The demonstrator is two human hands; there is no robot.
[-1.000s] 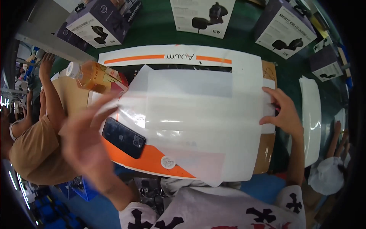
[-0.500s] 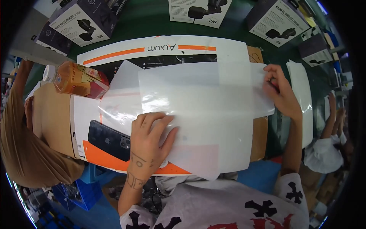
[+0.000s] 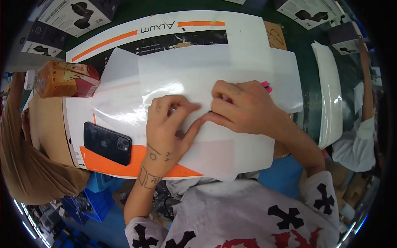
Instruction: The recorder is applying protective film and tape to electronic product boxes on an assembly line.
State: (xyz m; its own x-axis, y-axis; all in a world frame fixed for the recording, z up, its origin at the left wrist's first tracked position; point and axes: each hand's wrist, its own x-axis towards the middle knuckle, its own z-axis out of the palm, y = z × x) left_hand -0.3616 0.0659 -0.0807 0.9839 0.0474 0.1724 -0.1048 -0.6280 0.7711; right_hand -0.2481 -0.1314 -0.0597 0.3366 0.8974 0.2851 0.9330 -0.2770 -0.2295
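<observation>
Fingers (image 3: 225, 105) of the right hand (image 3: 248, 109) are wrapped around a pink-ended tool (image 3: 267, 87); those of the left hand (image 3: 165, 128) are bent, thumb and forefinger parted, and whether anything is pinched there cannot be told. Beneath both hands, translucent sheets (image 3: 182, 74) are spread over a white-and-orange board (image 3: 111, 160). A dark phone (image 3: 107, 143) and an amber bottle (image 3: 68, 79) are seen to the left

Pale shirt (image 3: 231, 206), black crosses (image 3: 285, 216), red print (image 3: 242, 243); left forearm (image 3: 138, 202) tattooed.
</observation>
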